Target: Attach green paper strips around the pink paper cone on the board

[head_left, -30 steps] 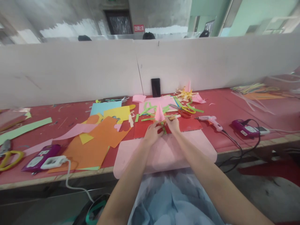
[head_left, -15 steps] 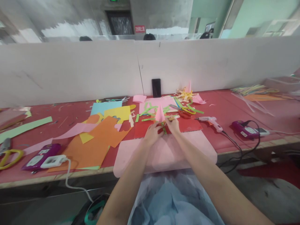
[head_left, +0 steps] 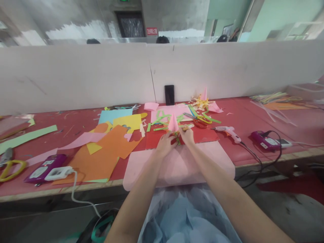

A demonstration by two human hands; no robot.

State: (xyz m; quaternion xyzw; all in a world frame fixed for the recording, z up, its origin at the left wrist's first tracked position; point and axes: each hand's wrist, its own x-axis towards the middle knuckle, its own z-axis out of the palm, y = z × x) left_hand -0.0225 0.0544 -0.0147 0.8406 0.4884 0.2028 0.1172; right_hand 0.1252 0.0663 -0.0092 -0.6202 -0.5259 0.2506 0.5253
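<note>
A pink paper cone [head_left: 173, 123] stands upright just beyond my hands, with green paper strips [head_left: 162, 118] fanned out around it. My left hand [head_left: 165, 143] is closed at the cone's near side, its fingertips on a green paper strip [head_left: 178, 138] that hangs toward me. My right hand [head_left: 186, 136] is pinched beside the same strip. A slim yellow-brown stick-like thing [head_left: 186, 128] shows at its fingers; its kind is too small to tell. Both hands are over a red board [head_left: 206, 135], above a pink mat [head_left: 179, 165].
Scissors [head_left: 201, 118] and a glue gun [head_left: 227, 131] lie to the right. A second pink cone [head_left: 204, 93] with yellow fringe stands behind. Orange paper [head_left: 97, 158], a purple power unit [head_left: 45, 168] and yellow-handled scissors [head_left: 11, 168] are left. A phone [head_left: 169, 95] leans on the white partition [head_left: 101, 74].
My hands and the cone keep nearly the same position, and the view has shifted very slightly. In the far background at right, a person's raised arm shows differently.
</note>
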